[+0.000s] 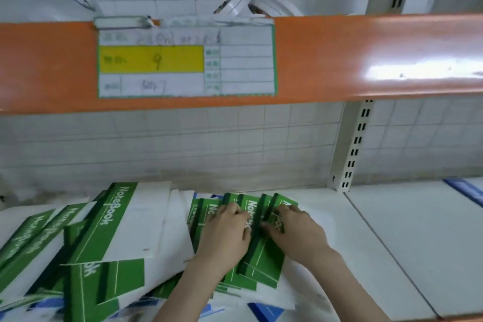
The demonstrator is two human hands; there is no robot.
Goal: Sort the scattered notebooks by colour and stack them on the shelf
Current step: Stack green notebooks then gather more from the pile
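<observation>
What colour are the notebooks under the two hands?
Green with darker green spine bands, seen in the head view: small notebooks.

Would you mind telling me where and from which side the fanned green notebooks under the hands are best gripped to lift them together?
Probably by their two long edges, squeezed from left and right. The fanned green notebooks lie flat and overlapping on the shelf, dark spines pointing away. The left hand and right hand already rest on them, so the fingers can square them first, then slip under the near short edge.
</observation>
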